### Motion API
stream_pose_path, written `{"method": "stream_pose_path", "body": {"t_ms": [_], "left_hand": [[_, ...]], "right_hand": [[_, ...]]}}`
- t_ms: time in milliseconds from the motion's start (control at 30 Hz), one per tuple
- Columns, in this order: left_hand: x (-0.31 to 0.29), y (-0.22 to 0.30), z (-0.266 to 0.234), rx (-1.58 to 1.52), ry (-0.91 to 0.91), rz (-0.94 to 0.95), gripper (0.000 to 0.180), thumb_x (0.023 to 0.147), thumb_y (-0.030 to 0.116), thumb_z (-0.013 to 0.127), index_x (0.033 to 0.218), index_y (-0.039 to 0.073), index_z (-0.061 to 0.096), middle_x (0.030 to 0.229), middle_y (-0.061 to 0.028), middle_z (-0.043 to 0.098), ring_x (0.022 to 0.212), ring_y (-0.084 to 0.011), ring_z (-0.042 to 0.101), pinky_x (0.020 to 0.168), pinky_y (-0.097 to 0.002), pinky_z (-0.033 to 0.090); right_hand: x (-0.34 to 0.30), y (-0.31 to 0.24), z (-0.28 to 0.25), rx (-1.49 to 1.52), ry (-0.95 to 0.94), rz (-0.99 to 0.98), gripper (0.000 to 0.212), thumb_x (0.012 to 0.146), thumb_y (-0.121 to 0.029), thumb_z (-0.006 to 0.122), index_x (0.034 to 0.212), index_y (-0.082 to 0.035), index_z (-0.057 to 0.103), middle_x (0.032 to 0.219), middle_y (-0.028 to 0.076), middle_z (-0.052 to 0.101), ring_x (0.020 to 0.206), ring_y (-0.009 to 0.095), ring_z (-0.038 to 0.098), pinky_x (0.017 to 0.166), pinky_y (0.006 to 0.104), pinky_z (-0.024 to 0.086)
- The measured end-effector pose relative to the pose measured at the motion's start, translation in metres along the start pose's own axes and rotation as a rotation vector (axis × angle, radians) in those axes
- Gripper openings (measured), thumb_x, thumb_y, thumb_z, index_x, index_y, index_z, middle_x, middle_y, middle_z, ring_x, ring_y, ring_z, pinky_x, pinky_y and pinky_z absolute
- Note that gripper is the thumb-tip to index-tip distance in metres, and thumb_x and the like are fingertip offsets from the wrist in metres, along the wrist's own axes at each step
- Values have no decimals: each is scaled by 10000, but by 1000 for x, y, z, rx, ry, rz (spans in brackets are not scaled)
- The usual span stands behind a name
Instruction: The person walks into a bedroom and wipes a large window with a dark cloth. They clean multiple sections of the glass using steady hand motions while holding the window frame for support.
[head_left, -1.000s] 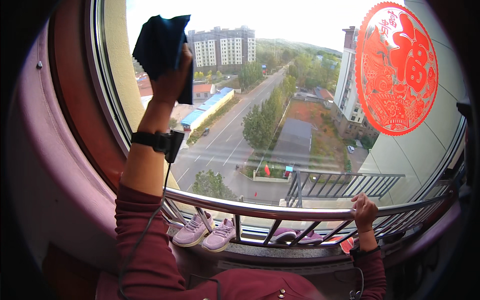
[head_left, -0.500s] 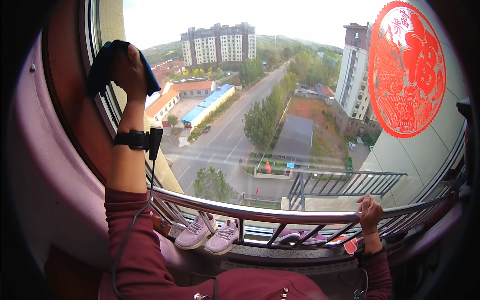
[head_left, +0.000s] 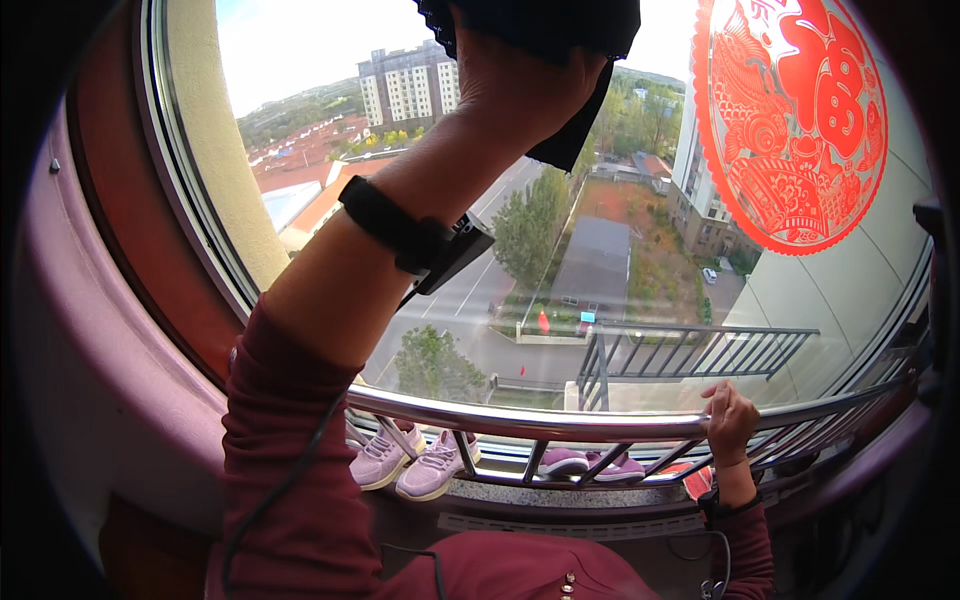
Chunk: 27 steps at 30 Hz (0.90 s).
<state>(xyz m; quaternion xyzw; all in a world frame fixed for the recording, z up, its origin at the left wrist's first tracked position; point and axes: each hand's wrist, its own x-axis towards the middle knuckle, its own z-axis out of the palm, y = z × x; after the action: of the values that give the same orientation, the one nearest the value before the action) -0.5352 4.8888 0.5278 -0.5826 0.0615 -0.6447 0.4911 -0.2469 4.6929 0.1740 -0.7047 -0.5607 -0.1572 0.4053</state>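
High in front of me, my left hand [head_left: 525,85] is raised against the window pane [head_left: 660,300], its back toward me. Bunched under it is a dark blue cloth [head_left: 550,25], whose loose corner hangs down on the right. The upper part of the cloth runs out of the picture. A black strap with a small device [head_left: 455,258] circles that wrist. Lower right, my right hand [head_left: 732,420] is closed over the metal railing [head_left: 580,427], fingers curled around the top bar.
A red round paper decoration [head_left: 795,130] is stuck on the glass at right. Lilac sneakers [head_left: 430,465] and purple shoes [head_left: 590,465] stand on the sill behind the railing bars. A brown window frame [head_left: 150,250] and pink wall [head_left: 85,300] border the left side.
My left hand has swept with the cloth from the left edge of the window to the right and upward. My right hand stays on the railing. The view has shifted slightly.
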Motion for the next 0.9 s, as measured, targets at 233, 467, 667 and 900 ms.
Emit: {"method": "stream_pose_path", "body": {"t_ms": [233,467,667,900], "left_hand": [[-4,-89,-25,164,-35,188,209,812,6,659,1012,61,681,795,-112,537,765,-290,576,642,-422,477],[-71,-238,-89,1175,-321,252,270,1002,110,530,1235,2,612,1060,-118,654,1026,-244,642,971,-362,502],[-158,-330,-177,1091,-314,28,410,1064,342,437,1246,20,614,1039,-162,668,968,-298,647,900,-414,495],[-246,-327,-274,163,-289,-821,382,1090,389,483,1145,44,635,1046,-64,659,941,-159,603,869,-320,470]], "right_hand": [[-1,1,2,30,7,22,393,1048,-206,436,753,-91,670,555,63,595,554,321,636,550,414,472],[-2,3,4,22,-1,59,412,1050,-220,420,754,-73,665,547,79,600,557,331,637,556,419,474],[-1,3,5,7,14,66,445,1059,-248,397,754,-63,662,523,71,584,534,301,635,547,408,468],[0,3,7,8,8,99,449,1057,-251,398,750,-60,664,521,67,580,528,290,630,543,403,461]]}}
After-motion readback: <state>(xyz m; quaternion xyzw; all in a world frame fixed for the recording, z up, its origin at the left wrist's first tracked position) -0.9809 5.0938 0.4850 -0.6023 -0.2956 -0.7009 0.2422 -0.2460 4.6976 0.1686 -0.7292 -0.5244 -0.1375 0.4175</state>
